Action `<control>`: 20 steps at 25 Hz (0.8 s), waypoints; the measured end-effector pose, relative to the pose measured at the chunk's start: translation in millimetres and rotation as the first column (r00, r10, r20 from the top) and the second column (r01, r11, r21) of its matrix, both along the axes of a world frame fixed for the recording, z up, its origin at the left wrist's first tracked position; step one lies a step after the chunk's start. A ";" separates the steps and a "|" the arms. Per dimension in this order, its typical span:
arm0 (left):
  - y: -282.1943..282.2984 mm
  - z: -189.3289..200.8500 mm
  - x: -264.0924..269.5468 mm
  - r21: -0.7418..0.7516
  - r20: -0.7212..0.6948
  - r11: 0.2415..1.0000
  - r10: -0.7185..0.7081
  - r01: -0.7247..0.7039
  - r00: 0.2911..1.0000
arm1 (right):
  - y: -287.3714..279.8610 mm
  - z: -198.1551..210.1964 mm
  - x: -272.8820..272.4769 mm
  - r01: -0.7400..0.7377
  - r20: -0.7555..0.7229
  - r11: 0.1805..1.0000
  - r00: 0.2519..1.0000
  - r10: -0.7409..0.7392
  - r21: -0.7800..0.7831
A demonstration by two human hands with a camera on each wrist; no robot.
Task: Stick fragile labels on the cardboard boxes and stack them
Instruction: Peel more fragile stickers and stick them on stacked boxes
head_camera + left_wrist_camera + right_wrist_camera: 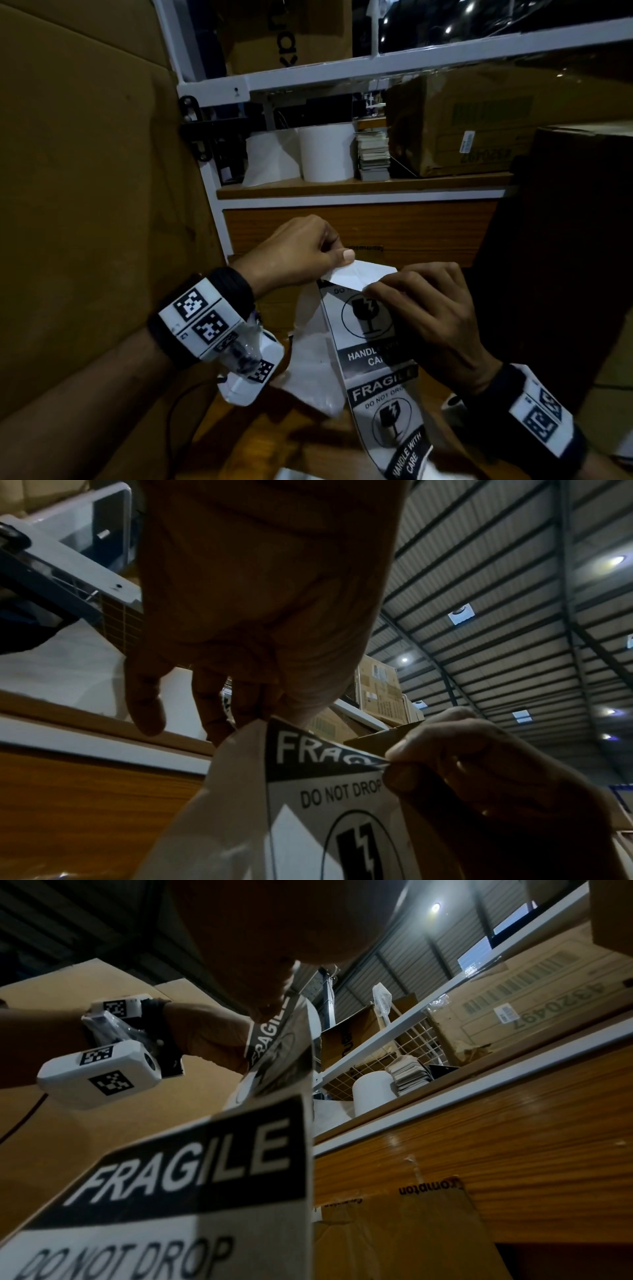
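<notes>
A strip of black-and-white fragile labels (368,329) hangs in front of me, with its white backing paper (308,346) trailing to the left. My left hand (337,265) pinches the strip's top left corner between thumb and fingers. My right hand (371,291) pinches the top right corner, where the top edge is bent over and shows its white back. The left wrist view shows the label (325,794), with the left hand (267,718) and right hand (390,764) on its top edge. A tall cardboard box (85,205) stands at my left, and a dark one (565,257) at my right.
A lower label (205,1164) on the strip fills the right wrist view. Behind the hands is a wooden shelf (359,186) with white paper rolls (327,154), a stack of cards (373,157) and a worn cardboard box (462,126). The wooden tabletop (257,445) lies below.
</notes>
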State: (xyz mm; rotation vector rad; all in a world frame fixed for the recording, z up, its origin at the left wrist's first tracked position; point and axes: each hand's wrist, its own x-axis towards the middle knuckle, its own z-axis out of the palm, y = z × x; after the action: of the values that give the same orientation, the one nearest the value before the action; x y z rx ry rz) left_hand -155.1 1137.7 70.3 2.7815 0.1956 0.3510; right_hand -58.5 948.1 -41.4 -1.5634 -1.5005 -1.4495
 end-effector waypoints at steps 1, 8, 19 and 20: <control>-1.1 1.3 1.1 0.015 -0.004 1.000 -0.003 0.003 1.000 | -0.6 0.3 0.2 -0.009 -0.012 1.000 1.000 0.009 0.011; -11.8 7.0 9.6 0.081 -0.027 0.997 0.020 -0.018 0.999 | -7.0 -4.4 2.4 -0.020 0.021 0.998 1.000 0.019 0.056; 0.9 10.1 10.4 -0.128 -0.096 0.987 -0.105 0.093 0.990 | -11.7 -4.7 -4.7 -0.117 -0.261 0.984 0.954 0.150 0.137; 5.2 14.5 5.8 -0.242 -0.106 0.964 -0.137 0.108 0.985 | -11.1 -2.4 -2.5 -0.129 -0.352 0.978 0.918 0.180 0.162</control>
State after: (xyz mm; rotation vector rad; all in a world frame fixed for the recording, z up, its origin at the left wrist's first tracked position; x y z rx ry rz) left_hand -149.4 1142.8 84.8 2.5649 0.0858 0.1171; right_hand -61.0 937.0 -43.8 -1.4951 -1.2466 -1.0749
